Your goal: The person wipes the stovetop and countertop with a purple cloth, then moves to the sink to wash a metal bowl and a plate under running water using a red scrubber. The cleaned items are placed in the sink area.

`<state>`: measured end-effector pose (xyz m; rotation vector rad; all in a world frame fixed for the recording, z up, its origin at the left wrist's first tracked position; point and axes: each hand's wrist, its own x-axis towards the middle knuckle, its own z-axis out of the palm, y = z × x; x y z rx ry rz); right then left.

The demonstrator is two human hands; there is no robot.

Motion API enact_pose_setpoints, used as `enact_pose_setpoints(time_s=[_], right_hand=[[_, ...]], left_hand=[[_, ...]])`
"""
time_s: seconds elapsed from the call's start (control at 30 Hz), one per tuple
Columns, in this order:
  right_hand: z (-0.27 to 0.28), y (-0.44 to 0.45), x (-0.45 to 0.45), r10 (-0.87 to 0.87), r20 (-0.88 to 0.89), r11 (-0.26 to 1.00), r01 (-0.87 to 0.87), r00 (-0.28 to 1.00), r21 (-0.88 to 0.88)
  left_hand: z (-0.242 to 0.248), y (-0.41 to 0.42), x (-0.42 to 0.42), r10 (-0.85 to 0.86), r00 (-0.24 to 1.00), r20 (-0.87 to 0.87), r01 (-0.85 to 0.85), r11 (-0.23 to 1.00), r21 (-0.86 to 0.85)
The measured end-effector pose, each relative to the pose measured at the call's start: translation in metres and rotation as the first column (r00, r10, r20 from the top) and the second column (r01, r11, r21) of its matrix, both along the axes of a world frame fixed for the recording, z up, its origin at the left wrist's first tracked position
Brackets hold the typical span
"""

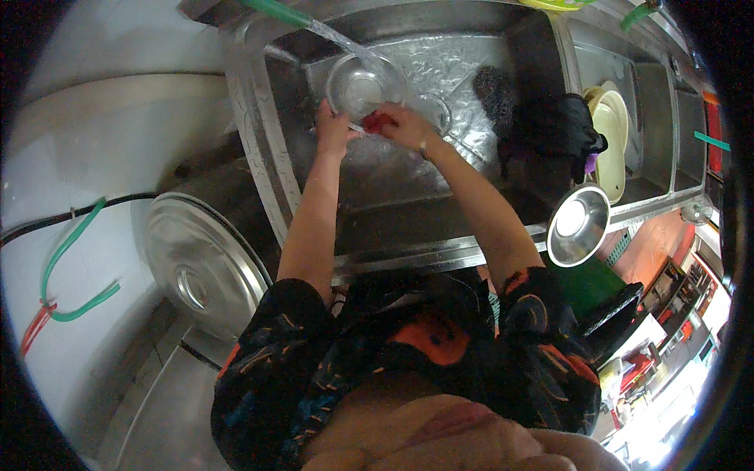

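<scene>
My left hand (334,129) grips the near left rim of a clear round bowl (362,88), tilted inside a stainless steel sink (389,215). In my right hand (406,126) is a red cloth or scrubbing pad (379,122), held against the bowl's near rim. Water runs from a green hose (283,12) at the top into the bowl. Another clear round dish or lid (440,115) lies partly behind my right hand. A dark mesh-like scrubber or cloth (493,91) is at the right of the sink floor.
Black cloth (554,132) hangs over the divider at the right. Beyond it, pale yellow oval containers (611,147) stand in the neighbouring basin. A steel bowl (578,225) rests at the sink's front right edge. To the left is a large round metal lid (200,265) by the wall.
</scene>
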<state>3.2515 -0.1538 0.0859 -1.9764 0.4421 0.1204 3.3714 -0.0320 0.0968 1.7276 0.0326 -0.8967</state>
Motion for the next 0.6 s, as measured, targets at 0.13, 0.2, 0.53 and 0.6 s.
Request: enact_pose_setpoints(time_s=[0.13, 0.2, 0.53, 0.6], right_hand=[[-0.02, 0.011, -0.041, -0.65, 0.262, 0.729, 0.487, 0.713, 0.482], [0.004, 0.02, -0.029, -0.714, 0.306, 0.697, 0.601, 0.629, 0.391], [0.019, -0.065, 0.003, -0.51, -0.138, 0.015, 0.169, 0.849, 0.985], [-0.039, -0.047, -0.002, -0.414, -0.027, -0.124, -0.027, 0.91, 0.992]], left_hand=[[-0.05, 0.008, -0.007, 0.085, 0.949, -0.304, -0.153, 0.966, -0.206], [-0.091, 0.016, -0.026, -0.046, 0.945, -0.322, -0.021, 0.979, -0.2], [-0.006, 0.003, -0.056, -0.207, 0.765, -0.61, 0.032, 0.958, -0.285], [0.034, -0.021, -0.056, -0.329, 0.826, -0.458, 0.127, 0.9, -0.416]])
